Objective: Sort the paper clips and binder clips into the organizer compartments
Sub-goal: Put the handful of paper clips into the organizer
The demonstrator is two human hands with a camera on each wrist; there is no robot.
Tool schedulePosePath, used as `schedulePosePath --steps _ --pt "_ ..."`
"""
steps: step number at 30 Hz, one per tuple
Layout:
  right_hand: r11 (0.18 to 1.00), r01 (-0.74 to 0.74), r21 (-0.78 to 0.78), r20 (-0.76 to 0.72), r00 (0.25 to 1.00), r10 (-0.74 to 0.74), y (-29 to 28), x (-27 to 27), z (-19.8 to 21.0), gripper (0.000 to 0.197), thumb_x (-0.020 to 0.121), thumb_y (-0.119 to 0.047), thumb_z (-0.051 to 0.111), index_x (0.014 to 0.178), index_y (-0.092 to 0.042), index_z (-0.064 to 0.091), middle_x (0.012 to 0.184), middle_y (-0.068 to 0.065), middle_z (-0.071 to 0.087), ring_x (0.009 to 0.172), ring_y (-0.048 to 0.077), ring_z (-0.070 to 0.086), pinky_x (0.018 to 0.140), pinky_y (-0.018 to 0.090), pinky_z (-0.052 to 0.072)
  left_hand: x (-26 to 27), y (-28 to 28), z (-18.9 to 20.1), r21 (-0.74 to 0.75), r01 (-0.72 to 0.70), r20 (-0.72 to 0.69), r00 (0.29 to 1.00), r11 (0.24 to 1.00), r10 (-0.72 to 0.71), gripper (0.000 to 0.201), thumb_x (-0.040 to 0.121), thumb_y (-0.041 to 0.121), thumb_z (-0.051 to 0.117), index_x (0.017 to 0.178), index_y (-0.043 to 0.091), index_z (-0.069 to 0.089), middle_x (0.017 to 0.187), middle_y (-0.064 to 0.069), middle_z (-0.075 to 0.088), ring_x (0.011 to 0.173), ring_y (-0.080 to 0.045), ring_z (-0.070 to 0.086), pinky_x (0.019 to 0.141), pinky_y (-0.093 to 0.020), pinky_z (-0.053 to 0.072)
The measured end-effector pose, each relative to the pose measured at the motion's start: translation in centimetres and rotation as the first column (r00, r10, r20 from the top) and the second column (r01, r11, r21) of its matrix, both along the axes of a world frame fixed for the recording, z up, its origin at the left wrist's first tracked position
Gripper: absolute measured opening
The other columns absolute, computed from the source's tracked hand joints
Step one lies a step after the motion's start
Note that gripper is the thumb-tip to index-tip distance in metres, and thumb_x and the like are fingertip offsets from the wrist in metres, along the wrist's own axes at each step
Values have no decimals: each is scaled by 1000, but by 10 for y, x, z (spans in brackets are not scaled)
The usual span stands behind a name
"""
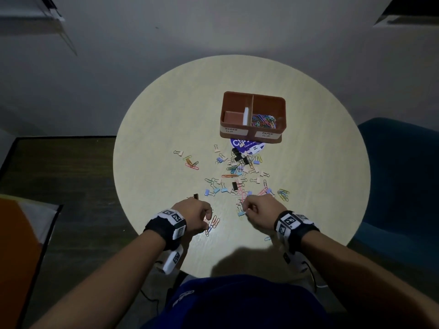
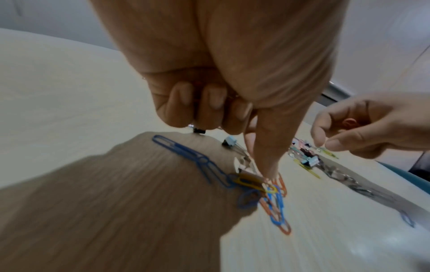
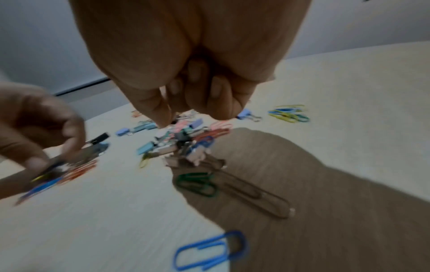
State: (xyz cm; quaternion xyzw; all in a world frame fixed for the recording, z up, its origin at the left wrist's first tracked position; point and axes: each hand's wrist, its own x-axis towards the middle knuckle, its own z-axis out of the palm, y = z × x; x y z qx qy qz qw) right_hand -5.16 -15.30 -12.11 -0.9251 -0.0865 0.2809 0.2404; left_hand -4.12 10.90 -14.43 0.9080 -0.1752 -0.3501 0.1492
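A brown two-part organizer (image 1: 283,100) stands at the back of the round table (image 1: 166,115), labelled BINDER CLIP on the left and PAPER CLIP on the right. The right part holds coloured paper clips (image 1: 263,121). A mixed pile of clips (image 1: 237,172) lies in front of it. My left hand (image 1: 209,218) (image 2: 256,165) has its fingers curled, and its thumb and forefinger pinch orange and blue paper clips (image 2: 274,198) on the table. My right hand (image 1: 247,208) (image 3: 190,117) pinches a small clip (image 2: 325,150) at the pile's near end, beside a blue binder clip (image 1: 241,213).
A black binder clip (image 1: 196,196) lies just beyond my left hand. Yellow, green and blue paper clips (image 1: 283,194) sit to the right, and a lone blue one (image 1: 267,238) lies near the front edge. A purple round sticker (image 1: 247,144) shows under the organizer. A blue chair (image 1: 399,186) stands on the right.
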Motion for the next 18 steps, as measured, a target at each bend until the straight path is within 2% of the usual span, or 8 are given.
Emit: schedulePosePath --steps 2,3,5,7,9,11,15,18 --pt "990 -138 -8 12 990 138 17 -3 0 17 89 -24 53 100 -30 65 75 -16 58 77 12 58 70 26 45 -4 3 -2 15 36 25 999 999 -37 21 77 38 72 93 33 59 77 14 58 80 -12 59 66 -28 49" --pt "980 -200 -21 9 980 200 26 -5 0 22 91 -25 53 108 -31 65 83 -14 61 82 13 58 73 26 44 -5 4 -2 21 27 41 999 999 -28 21 80 40 70 95 33 58 81 14 59 83 -13 59 67 -28 48" --pt "953 -300 -47 -2 954 301 42 -6 -5 32 93 -28 52 123 -35 61 103 -7 69 96 16 61 81 30 48 -7 8 -3 16 -65 87 994 998 63 17 85 44 64 98 33 57 89 11 60 88 -16 59 71 -30 48" --pt "932 -357 -62 -5 934 358 52 -7 -11 37 93 -31 51 130 -38 56 111 -3 70 103 19 61 87 33 49 -10 13 -3 -42 -199 104 974 979 202 16 88 45 61 99 34 58 91 12 61 89 -16 60 74 -31 50" --pt "922 -377 -87 -6 926 378 57 -7 -16 37 94 -32 50 130 -38 55 110 -1 70 105 22 61 88 35 50 -14 19 -3 -119 -290 103 948 949 303 11 90 42 59 97 34 58 91 13 63 87 -14 61 75 -31 52" --pt "919 -379 -109 6 924 381 58 -5 -18 32 95 -31 50 126 -35 57 104 0 70 103 23 61 85 35 49 -18 25 -1 -137 -322 117 934 937 338 6 91 36 55 95 33 59 91 13 66 87 -14 62 76 -32 53" --pt "937 -332 -107 58 939 339 59 -2 -23 27 93 -33 55 120 -29 56 98 -2 67 95 22 61 74 31 46 -24 29 1 -52 -224 150 962 973 229 8 89 35 57 95 31 60 96 11 66 90 -16 61 75 -32 51" --pt "939 -326 -108 89 938 335 65 -3 -24 29 92 -40 57 120 -33 53 102 -3 67 94 21 60 76 32 48 -31 22 0 26 -197 186 964 980 189 16 86 44 58 89 28 61 91 9 66 88 -19 61 72 -32 50"
